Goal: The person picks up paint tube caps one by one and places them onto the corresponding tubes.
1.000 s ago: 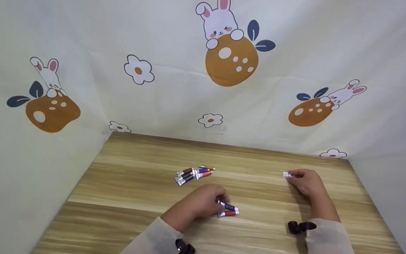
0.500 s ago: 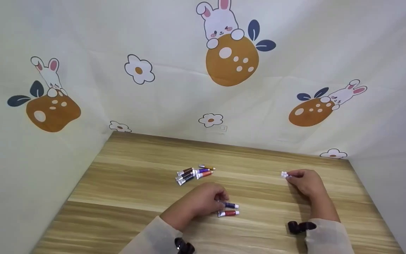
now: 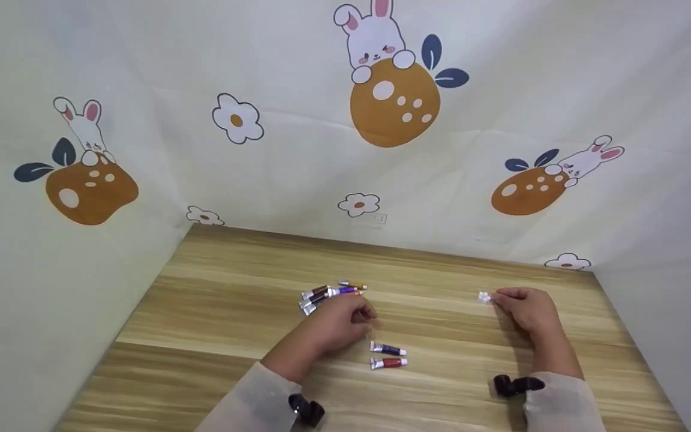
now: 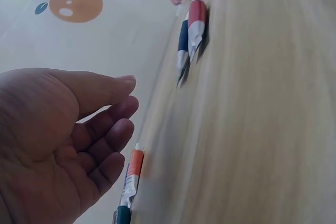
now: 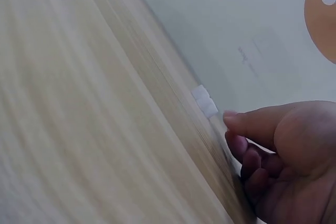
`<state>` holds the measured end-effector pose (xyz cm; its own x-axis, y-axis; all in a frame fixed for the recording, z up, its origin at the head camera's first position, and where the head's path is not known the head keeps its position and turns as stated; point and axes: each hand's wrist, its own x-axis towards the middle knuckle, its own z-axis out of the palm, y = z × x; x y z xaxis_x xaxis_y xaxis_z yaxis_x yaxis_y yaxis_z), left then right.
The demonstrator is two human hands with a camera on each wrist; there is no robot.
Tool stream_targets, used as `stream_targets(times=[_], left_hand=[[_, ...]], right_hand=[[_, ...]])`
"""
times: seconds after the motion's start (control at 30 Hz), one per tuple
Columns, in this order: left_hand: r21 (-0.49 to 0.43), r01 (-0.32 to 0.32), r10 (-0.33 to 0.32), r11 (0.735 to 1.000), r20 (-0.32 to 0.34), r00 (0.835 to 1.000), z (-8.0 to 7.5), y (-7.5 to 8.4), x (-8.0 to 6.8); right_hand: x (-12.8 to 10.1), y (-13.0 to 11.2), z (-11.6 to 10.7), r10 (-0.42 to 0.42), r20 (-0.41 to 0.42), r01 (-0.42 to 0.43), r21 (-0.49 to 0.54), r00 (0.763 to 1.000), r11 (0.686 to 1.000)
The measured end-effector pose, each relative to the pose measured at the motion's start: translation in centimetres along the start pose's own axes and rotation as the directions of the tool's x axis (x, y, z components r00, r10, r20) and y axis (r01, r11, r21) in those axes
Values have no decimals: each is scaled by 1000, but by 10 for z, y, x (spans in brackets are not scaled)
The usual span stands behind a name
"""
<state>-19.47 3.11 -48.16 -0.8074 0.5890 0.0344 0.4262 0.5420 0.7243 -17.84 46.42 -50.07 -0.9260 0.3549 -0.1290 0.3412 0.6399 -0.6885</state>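
Observation:
Two paint tubes lie side by side on the table: a dark blue tube [image 3: 388, 348] and a red tube [image 3: 390, 363]. Up and left of them hovers my left hand [image 3: 338, 324], its fingers loosely bent with nothing between them. It partly hides a group of several tubes, among them a brown tube [image 3: 315, 292] and a purple tube [image 3: 342, 291]. In the left wrist view an orange tube [image 4: 135, 162] shows below the fingers. At the right, my right hand [image 3: 525, 309] is beside a small cluster of white pieces [image 5: 205, 101]; a narrow gap separates thumb and pieces.
The wood-grain table [image 3: 231, 360] meets a pale cloth backdrop [image 3: 273, 168] with printed rabbits and oranges at the back and sides. A thin yellow-ochre tube [image 3: 354, 285] lies at the far side of the group. Dark wrist cameras [image 3: 307, 410] sit on both sleeves.
My left hand has let go of the dark blue tube, now lying parallel to the red one, and moved up and left. My right hand has drawn slightly right, away from the white pieces.

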Motion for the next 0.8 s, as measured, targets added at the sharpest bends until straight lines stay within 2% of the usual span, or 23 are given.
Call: stream_targets(times=[0.23,0.37,0.43,0.6,0.8], left_hand=[[-26,36,-38,999,-62,997,-13,-9,2],[-48,64,-69,997,-102,992,-23,-14,4],[-64,86,-94,994,-123,988,-27,-17,4],[-112,171,-187,979,-153,970,-34,-25,5],[-132,222,-245,966,-193,950,-39,-35,7]], right_hand=[[0,0,-3,97,-7,-95,160,995,983],[-1,-4,-8,126,1,-122,259,992,958],[-1,-7,-10,138,20,-137,331,990,934],[-4,-18,-17,145,59,-156,445,988,882],[-9,-30,-22,105,98,-140,502,990,853]])
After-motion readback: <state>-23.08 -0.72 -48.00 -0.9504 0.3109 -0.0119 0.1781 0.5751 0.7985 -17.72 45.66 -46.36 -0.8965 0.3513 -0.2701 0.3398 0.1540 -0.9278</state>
